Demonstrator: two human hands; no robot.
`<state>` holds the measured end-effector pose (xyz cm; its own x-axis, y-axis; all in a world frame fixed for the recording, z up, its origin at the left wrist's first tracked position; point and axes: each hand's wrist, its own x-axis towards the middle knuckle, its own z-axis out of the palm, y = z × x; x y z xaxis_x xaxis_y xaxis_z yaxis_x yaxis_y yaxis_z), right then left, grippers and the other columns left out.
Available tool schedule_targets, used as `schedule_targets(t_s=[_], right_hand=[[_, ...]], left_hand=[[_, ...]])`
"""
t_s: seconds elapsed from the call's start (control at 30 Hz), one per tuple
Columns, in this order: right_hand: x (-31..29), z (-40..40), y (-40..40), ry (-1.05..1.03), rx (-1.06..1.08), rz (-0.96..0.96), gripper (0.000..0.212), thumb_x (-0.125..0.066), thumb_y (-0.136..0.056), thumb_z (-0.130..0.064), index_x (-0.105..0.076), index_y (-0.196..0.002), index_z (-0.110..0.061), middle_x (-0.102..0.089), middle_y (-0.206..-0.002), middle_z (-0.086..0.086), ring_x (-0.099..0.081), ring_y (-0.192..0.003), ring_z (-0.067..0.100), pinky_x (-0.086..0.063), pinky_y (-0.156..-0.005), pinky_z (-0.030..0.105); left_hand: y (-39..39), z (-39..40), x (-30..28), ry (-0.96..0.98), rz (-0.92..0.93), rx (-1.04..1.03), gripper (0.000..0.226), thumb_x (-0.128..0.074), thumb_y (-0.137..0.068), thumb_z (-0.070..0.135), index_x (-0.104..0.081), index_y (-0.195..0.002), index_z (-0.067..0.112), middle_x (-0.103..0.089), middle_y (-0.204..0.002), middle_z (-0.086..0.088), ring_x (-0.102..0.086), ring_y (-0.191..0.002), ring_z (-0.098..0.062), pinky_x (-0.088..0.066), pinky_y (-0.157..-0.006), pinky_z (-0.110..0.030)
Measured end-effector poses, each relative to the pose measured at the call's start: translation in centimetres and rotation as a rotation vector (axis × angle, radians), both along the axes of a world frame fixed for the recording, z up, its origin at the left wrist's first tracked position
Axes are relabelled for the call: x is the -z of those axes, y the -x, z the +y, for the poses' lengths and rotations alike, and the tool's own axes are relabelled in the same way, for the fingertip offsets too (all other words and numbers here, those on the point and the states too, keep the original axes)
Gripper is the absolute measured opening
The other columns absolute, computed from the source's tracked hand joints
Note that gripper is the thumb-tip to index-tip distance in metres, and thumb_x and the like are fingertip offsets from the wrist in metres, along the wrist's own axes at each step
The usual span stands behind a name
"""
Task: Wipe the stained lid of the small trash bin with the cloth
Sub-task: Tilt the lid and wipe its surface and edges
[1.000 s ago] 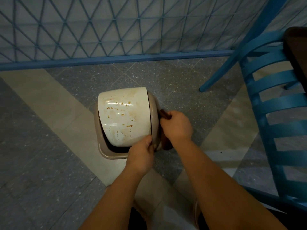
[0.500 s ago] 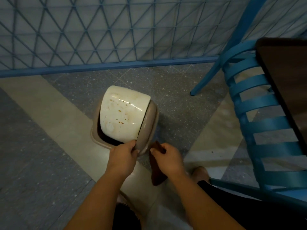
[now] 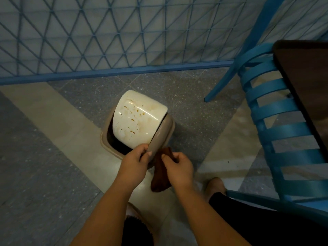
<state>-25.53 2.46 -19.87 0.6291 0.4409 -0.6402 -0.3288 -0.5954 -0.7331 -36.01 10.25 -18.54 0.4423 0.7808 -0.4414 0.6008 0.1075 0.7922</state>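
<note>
A small beige trash bin (image 3: 106,139) stands on the floor in the middle of the head view. Its cream swing lid (image 3: 136,121) is tilted and speckled with brown stains. My left hand (image 3: 134,164) grips the near edge of the bin's beige lid frame (image 3: 163,134), thumb on top. Just to its right, my right hand (image 3: 179,167) pinches a dark brown cloth (image 3: 159,181) that hangs down beside the bin, apart from the cream lid.
A blue slatted chair (image 3: 276,110) stands at the right, its leg (image 3: 223,82) reaching the floor behind the bin. A dark tabletop (image 3: 305,89) overlaps the chair. A blue lattice fence (image 3: 113,41) runs along the back. My feet (image 3: 215,185) stand below the hands.
The bin has turned clockwise in view and my hands have shifted to its near corner. The cloth, earlier bunched against the bin's right side, now hangs down from my right hand.
</note>
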Motion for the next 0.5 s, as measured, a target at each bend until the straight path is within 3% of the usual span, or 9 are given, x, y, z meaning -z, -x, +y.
schedule_targets(t_s=[0.07,0.13,0.3,0.43,0.5], right_hand=[[0.3,0.5,1.0,-0.005,-0.041,-0.012,0.009,-0.068,-0.082,-0.023,-0.062,-0.078,-0.018,-0.067,-0.077,0.002,-0.062,-0.070,0.013,-0.048,-0.059,0.021],[0.5,1.3,1.1,0.020,-0.060,-0.030,0.008,-0.067,-0.081,-0.022,-0.062,-0.077,-0.018,-0.066,-0.076,0.002,-0.062,-0.070,0.014,-0.049,-0.060,0.023],[0.3,4.8,-2.9,0.043,-0.057,-0.161,0.005,-0.065,-0.080,-0.018,-0.061,-0.082,-0.020,-0.063,-0.082,0.000,-0.059,-0.079,0.016,-0.046,-0.073,0.029],[-0.5,9.0,-7.8,0.064,-0.043,-0.242,0.015,-0.065,-0.085,-0.026,-0.062,-0.098,-0.019,-0.061,-0.091,0.000,-0.058,-0.086,0.017,-0.046,-0.079,0.031],[-0.4,9.5,-7.9,0.052,-0.074,-0.257,0.009,-0.064,-0.085,-0.027,-0.061,-0.092,-0.022,-0.062,-0.088,0.000,-0.059,-0.086,0.017,-0.047,-0.078,0.031]], left_hand=[[0.0,0.2,0.3,0.034,-0.037,0.017,0.017,-0.050,-0.096,0.020,-0.064,-0.094,0.029,-0.067,-0.089,0.003,-0.063,-0.089,-0.016,-0.055,-0.081,-0.040],[0.1,0.6,0.5,0.039,-0.056,0.037,0.016,-0.050,-0.097,0.020,-0.063,-0.093,0.028,-0.067,-0.088,0.002,-0.064,-0.089,-0.016,-0.055,-0.081,-0.042],[0.4,0.9,0.8,-0.038,-0.038,0.054,0.015,-0.048,-0.097,0.020,-0.062,-0.098,0.026,-0.064,-0.090,0.006,-0.059,-0.087,-0.009,-0.045,-0.070,-0.019],[0.3,1.0,1.0,-0.073,-0.017,0.069,0.017,-0.049,-0.097,0.020,-0.062,-0.105,0.026,-0.061,-0.091,0.008,-0.054,-0.086,-0.007,-0.037,-0.067,-0.013],[0.2,1.1,1.0,-0.076,-0.017,0.061,0.018,-0.049,-0.097,0.020,-0.063,-0.108,0.026,-0.062,-0.095,0.007,-0.055,-0.090,-0.008,-0.037,-0.068,-0.011]])
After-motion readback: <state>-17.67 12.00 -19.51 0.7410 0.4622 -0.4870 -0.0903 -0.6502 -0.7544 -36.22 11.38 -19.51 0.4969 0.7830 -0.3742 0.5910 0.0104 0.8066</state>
